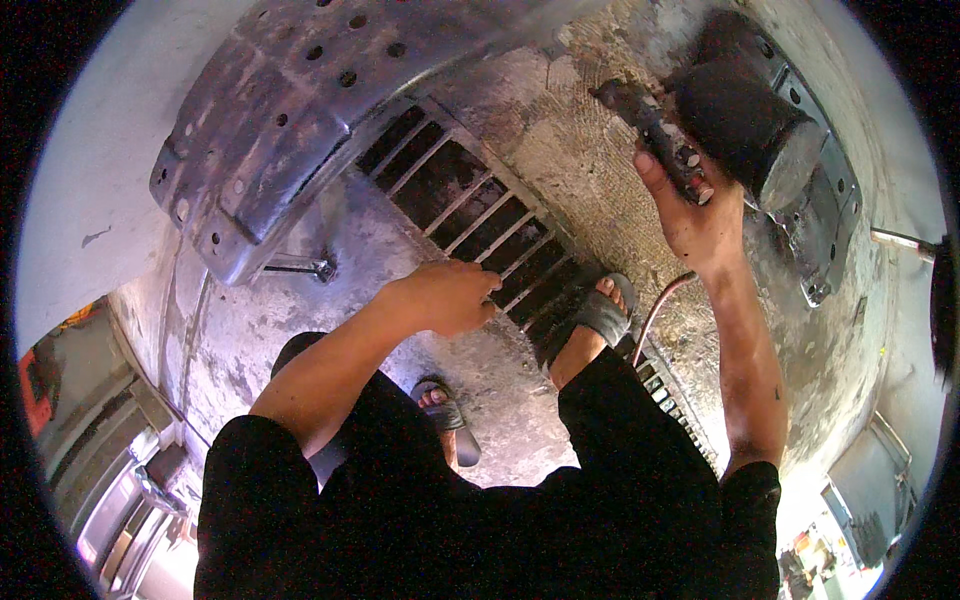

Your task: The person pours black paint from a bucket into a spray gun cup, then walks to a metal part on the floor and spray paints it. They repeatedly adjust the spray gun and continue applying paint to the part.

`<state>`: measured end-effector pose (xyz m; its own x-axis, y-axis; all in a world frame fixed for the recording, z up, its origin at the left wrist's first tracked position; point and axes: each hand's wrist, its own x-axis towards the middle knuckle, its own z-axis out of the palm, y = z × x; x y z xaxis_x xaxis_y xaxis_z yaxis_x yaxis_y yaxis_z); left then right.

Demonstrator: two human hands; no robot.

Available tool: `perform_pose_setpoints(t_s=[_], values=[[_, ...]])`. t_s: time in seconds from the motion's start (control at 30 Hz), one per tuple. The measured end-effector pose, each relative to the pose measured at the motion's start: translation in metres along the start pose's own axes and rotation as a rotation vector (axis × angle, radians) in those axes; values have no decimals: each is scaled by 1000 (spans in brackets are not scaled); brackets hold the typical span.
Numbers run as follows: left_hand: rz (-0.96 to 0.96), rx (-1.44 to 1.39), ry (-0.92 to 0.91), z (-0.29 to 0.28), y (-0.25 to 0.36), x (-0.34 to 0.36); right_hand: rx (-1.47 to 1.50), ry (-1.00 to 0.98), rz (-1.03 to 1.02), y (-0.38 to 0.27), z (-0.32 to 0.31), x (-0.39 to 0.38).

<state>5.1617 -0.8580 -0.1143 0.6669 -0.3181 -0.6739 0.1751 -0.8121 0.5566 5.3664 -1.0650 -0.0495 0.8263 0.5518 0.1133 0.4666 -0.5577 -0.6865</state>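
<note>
My right hand (690,215) is raised and closed around the handle of a dark, greasy power tool (655,130) whose handle slants up to the left. Just right of it sits a heavy dark metal cylinder (745,120) mounted on a grey bracket (825,215). My left hand (450,295) hovers lower, fingers curled loosely, holding nothing, above a floor drain grate (470,215). A large perforated grey metal part (290,110) with many round holes hangs at upper left, apart from both hands.
My feet in grey sandals (600,315) stand on the stained concrete floor (400,340), one on the grate. A red hose (660,300) runs by the right foot. A metal rod (295,266) sticks out under the perforated part. Metal cabinets (100,450) stand at lower left.
</note>
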Motion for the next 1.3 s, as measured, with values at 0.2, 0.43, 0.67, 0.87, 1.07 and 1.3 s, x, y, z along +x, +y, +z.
perform_pose_setpoints(t_s=[0.2, 0.43, 0.67, 0.87, 1.07, 1.3], values=[[46, 10, -15, 3, 0, 9, 44, -223, 13, -17, -2, -20], [2, 12, -69, -3, 4, 14, 27, -242, -106, -25, -5, -26], [12, 6, -56, -5, 0, 13, 83, -59, -3, 8, -15, 2], [5, -1, -74, -4, -6, 20, 41, 80, -52, 35, -30, 23], [15, 2, -77, -3, -6, 25, 19, 53, 154, 44, -45, 29], [21, 14, -76, -7, -1, 26, 4, 112, -122, 35, -31, 20]])
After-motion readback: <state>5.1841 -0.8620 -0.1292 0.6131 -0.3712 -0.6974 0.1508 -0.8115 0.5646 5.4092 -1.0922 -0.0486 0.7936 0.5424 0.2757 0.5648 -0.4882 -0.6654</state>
